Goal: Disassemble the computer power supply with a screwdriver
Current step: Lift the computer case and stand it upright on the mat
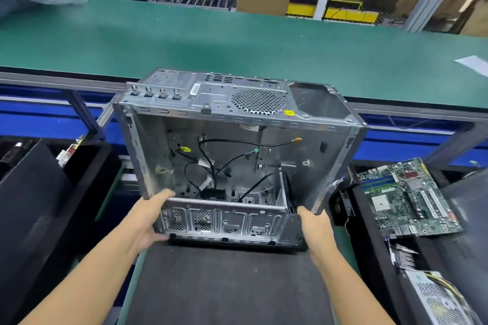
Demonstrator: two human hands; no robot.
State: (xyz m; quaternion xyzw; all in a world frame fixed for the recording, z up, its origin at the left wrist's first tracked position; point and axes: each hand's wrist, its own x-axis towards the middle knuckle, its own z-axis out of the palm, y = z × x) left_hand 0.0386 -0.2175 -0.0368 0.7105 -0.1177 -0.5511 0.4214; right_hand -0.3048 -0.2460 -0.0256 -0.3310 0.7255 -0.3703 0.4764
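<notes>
Left grip (151, 219), right grip (314, 227) on case (211, 99); motherboard (406, 198) beside.

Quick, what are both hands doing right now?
Left hand: holding the near left corner of the computer case.
Right hand: holding the near right corner of the computer case.

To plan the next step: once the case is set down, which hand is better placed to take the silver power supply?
Probably the right hand: it holds the case on its right side, and the power supply lies at the lower right. The left hand would have to cross over.
</notes>
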